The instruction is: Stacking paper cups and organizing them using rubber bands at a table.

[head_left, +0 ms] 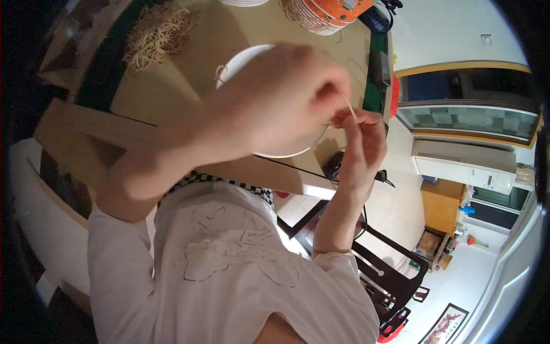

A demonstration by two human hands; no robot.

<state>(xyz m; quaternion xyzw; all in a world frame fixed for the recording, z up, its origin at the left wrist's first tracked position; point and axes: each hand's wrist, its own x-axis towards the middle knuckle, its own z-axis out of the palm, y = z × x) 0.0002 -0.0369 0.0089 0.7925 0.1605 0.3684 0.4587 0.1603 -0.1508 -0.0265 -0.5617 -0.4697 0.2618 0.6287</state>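
A thin tan cord (349, 105) runs between my two hands over a round white-rimmed container (286, 155). My left hand (298, 86), smeared by motion, is closed with the cord coming out of its curled fingers. Thumb and fingers of my right hand (365, 140) pinch the cord's other part, just past the container's right side. My left forearm and hand cover most of the container. A small cord loop (219, 71) shows at its left rim.
A tangled heap of tan cords (157, 37) lies at the table's far left. Stacked orange patterned containers (329, 14) with white rims stand at the back, and another white-rimmed stack (243, 2) sits beside them. Dark chairs (389, 264) stand right of the table (189, 63).
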